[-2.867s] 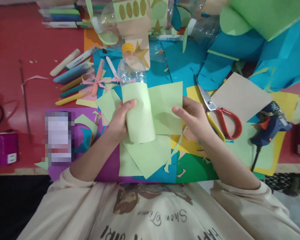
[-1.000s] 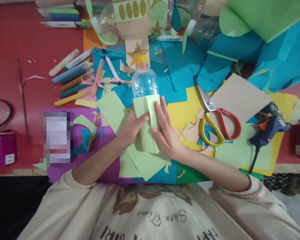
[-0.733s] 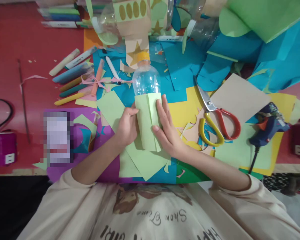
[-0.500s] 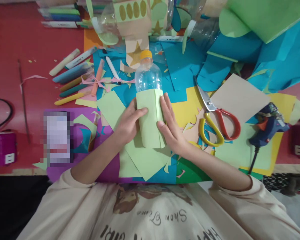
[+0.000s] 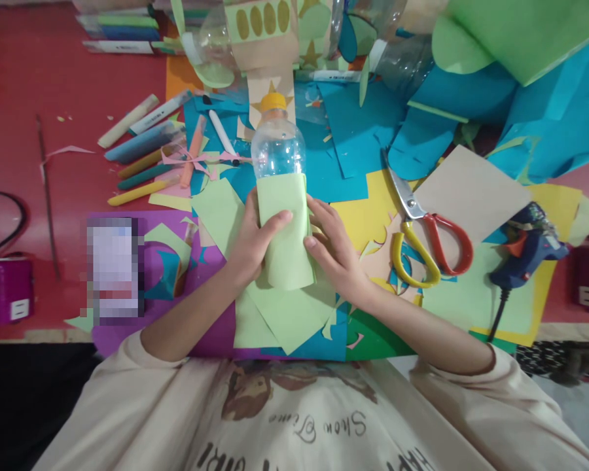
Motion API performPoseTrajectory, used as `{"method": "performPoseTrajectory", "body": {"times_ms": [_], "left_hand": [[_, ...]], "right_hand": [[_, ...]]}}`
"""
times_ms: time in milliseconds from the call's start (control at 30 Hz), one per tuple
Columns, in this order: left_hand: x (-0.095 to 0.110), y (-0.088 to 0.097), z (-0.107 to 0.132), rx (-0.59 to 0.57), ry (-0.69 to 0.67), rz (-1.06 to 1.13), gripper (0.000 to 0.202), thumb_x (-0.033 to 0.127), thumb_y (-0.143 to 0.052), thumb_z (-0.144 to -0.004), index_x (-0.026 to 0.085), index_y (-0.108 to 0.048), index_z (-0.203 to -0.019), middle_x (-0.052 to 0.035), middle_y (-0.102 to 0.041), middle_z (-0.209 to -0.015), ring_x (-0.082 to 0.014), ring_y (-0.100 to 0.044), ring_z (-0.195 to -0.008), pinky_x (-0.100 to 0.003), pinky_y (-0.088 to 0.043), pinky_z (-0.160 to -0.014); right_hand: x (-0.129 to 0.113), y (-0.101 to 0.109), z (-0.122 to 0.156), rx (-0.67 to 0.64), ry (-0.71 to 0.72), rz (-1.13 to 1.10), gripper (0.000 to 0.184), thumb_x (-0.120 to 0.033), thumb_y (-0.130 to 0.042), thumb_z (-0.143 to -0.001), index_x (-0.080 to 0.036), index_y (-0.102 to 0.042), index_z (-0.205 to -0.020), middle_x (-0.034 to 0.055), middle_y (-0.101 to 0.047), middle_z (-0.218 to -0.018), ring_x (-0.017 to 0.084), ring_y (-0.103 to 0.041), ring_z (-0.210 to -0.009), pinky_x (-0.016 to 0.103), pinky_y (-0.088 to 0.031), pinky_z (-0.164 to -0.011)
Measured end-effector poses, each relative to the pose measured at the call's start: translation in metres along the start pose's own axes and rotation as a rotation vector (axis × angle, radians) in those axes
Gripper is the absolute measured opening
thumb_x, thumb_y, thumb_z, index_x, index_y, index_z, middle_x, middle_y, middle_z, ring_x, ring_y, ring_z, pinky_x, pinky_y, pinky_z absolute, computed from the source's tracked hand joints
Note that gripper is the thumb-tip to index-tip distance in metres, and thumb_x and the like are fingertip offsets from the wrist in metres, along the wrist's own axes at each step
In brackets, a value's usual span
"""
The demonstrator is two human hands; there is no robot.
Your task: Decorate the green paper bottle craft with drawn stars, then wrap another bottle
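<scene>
A clear plastic bottle (image 5: 279,145) with an orange cap (image 5: 273,101) is in front of me, its lower part wrapped in a light green paper sheet (image 5: 285,252). My left hand (image 5: 255,239) grips the wrapped bottle from the left, thumb across the paper's front and fingers hidden behind. On the other side, my right hand (image 5: 336,252) holds the right side, its thumb at the paper's edge and its fingers curving behind. More light green sheets (image 5: 289,320) lie beneath the bottle.
Scissors (image 5: 412,209) with red and yellow handles lie right of my hands, near a blue glue gun (image 5: 527,252). Markers (image 5: 142,144) lie to the left above a blurred phone (image 5: 112,268). Blue paper (image 5: 348,131), scraps and other bottles (image 5: 402,62) fill the far side.
The bottle has turned and its cap end has shifted left. The paper's overlapping edge has rolled to the right side, and my right fingers have curled farther round it.
</scene>
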State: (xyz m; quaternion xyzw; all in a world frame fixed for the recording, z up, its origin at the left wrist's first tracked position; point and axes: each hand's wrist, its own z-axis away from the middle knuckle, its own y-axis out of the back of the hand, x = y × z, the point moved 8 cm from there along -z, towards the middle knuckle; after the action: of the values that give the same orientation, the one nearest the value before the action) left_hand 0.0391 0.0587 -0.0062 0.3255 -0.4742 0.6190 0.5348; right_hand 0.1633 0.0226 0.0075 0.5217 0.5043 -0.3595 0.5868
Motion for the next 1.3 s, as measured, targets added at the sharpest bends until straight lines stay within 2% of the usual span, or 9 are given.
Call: {"method": "performPoseTrajectory", "body": {"times_ms": [200, 300, 400, 533, 733, 900, 1033, 1100, 1300], "left_hand": [[-0.004, 0.0, -0.002, 0.003, 0.048, 0.0, 0.046, 0.039, -0.073, -0.072, 0.028, -0.051, -0.111, -0.0011, -0.063, -0.106, -0.0227, -0.063, -0.1, -0.033, -0.053, -0.08], [-0.004, -0.002, -0.004, -0.022, 0.074, 0.089, 0.044, 0.039, -0.067, -0.073, 0.027, -0.051, -0.112, -0.0011, -0.065, -0.106, -0.0258, -0.062, -0.108, -0.036, -0.054, -0.084], [-0.004, -0.006, -0.006, -0.065, 0.12, 0.192, 0.041, 0.036, -0.058, -0.072, 0.024, -0.053, -0.111, -0.0009, -0.067, -0.106, -0.0273, -0.061, -0.114, -0.037, -0.053, -0.089], [-0.004, -0.006, -0.007, -0.11, 0.119, 0.15, 0.048, 0.034, -0.065, -0.071, 0.023, -0.053, -0.116, -0.0021, -0.069, -0.11, -0.0272, -0.063, -0.112, -0.036, -0.054, -0.089], [-0.012, -0.005, -0.004, -0.159, 0.128, 0.131, 0.058, 0.05, -0.073, -0.072, 0.023, -0.055, -0.12, -0.0068, -0.067, -0.122, -0.0282, -0.063, -0.114, -0.036, -0.055, -0.089], [-0.017, -0.003, -0.002, -0.124, 0.143, 0.14, 0.069, 0.057, -0.078, -0.067, 0.027, -0.052, -0.124, -0.0065, -0.065, -0.127, -0.0297, -0.063, -0.114, -0.036, -0.056, -0.085], [-0.018, -0.003, 0.001, -0.111, 0.141, 0.131, 0.06, 0.055, -0.075, -0.072, 0.029, -0.054, -0.122, -0.0044, -0.066, -0.125, -0.0293, -0.065, -0.11, -0.036, -0.057, -0.082], [-0.018, -0.004, 0.002, -0.123, 0.141, 0.128, 0.058, 0.056, -0.074, -0.072, 0.028, -0.056, -0.121, -0.0047, -0.068, -0.121, -0.0303, -0.065, -0.109, -0.037, -0.057, -0.082], [-0.018, -0.003, 0.004, -0.096, 0.15, 0.108, 0.061, 0.059, -0.074, -0.071, 0.027, -0.058, -0.12, -0.005, -0.069, -0.117, -0.0299, -0.066, -0.105, -0.036, -0.057, -0.079]], "right_hand": [[0.003, -0.002, 0.002, -0.032, -0.049, 0.015, 0.067, -0.058, -0.045, -0.092, -0.032, -0.028, -0.152, 0.0101, -0.034, -0.153, 0.028, -0.034, -0.144, 0.044, -0.053, -0.103], [0.005, 0.0, 0.001, -0.009, -0.045, 0.008, 0.067, -0.057, -0.046, -0.092, -0.032, -0.029, -0.152, 0.0097, -0.033, -0.154, 0.027, -0.032, -0.145, 0.044, -0.053, -0.103], [0.006, 0.006, -0.001, 0.044, -0.007, 0.003, 0.063, -0.056, -0.044, -0.093, -0.032, -0.032, -0.15, 0.0066, -0.034, -0.156, 0.026, -0.027, -0.148, 0.047, -0.044, -0.113], [0.01, 0.008, -0.004, 0.028, -0.029, -0.006, 0.064, -0.058, -0.043, -0.093, -0.031, -0.031, -0.15, 0.005, -0.038, -0.156, 0.024, -0.031, -0.147, 0.048, -0.03, -0.121], [0.017, 0.004, -0.004, -0.012, -0.109, -0.115, 0.068, -0.058, -0.043, -0.093, -0.026, -0.028, -0.152, 0.0061, -0.038, -0.157, 0.024, -0.036, -0.145, 0.045, -0.037, -0.118], [0.011, 0.005, -0.004, 0.016, -0.016, -0.031, 0.072, -0.058, -0.039, -0.094, -0.033, -0.012, -0.156, 0.0031, -0.027, -0.162, 0.023, -0.031, -0.148, 0.046, -0.038, -0.117], [0.005, 0.009, -0.003, 0.041, 0.069, 0.143, 0.056, -0.052, -0.038, -0.097, -0.037, -0.031, -0.15, -0.0003, -0.043, -0.154, 0.023, -0.034, -0.146, 0.05, -0.029, -0.122], [0.005, 0.011, -0.002, 0.071, 0.082, 0.192, 0.053, -0.052, -0.039, -0.097, -0.038, -0.036, -0.148, -0.001, -0.048, -0.15, 0.023, -0.036, -0.145, 0.051, -0.028, -0.122], [0.013, 0.007, -0.001, 0.059, -0.002, 0.244, 0.058, -0.058, -0.031, -0.096, -0.036, -0.033, -0.15, 0.0005, -0.04, -0.155, 0.027, -0.031, -0.147, 0.053, -0.031, -0.12]]}}
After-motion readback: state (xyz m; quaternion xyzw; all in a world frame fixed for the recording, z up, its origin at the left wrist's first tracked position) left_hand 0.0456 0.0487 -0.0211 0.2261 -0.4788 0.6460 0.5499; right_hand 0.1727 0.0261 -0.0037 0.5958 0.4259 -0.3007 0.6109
